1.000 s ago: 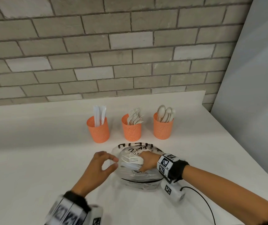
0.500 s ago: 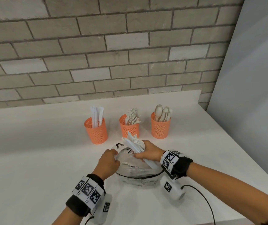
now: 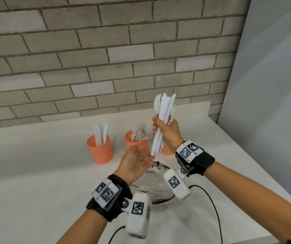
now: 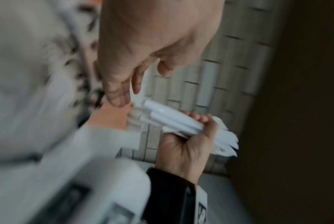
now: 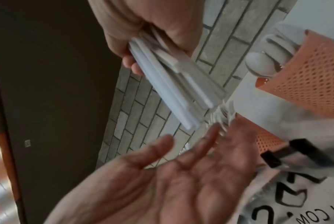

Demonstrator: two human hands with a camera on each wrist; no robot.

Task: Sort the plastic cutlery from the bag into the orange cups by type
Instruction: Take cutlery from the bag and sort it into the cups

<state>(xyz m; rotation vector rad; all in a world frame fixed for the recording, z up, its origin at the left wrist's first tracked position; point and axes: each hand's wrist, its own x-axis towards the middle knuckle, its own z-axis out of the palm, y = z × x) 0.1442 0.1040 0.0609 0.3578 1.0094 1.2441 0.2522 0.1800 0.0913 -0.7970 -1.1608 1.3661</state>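
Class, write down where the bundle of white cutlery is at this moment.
In the head view, the bundle of white cutlery is upright in the right hand, above the bag and in front of the orange cups.

**White cutlery, orange cups**

I'm gripping a bundle of white cutlery point(image 3: 164, 120). Three orange mesh cups point(image 3: 100, 150) are dotted with small perforations. The clear bag point(image 3: 156, 184) is carrying black lettering. My wristbands point(image 3: 190, 152) are showing black-and-white square codes. Grey brick wall point(image 3: 106, 59), white table point(image 3: 26, 173).
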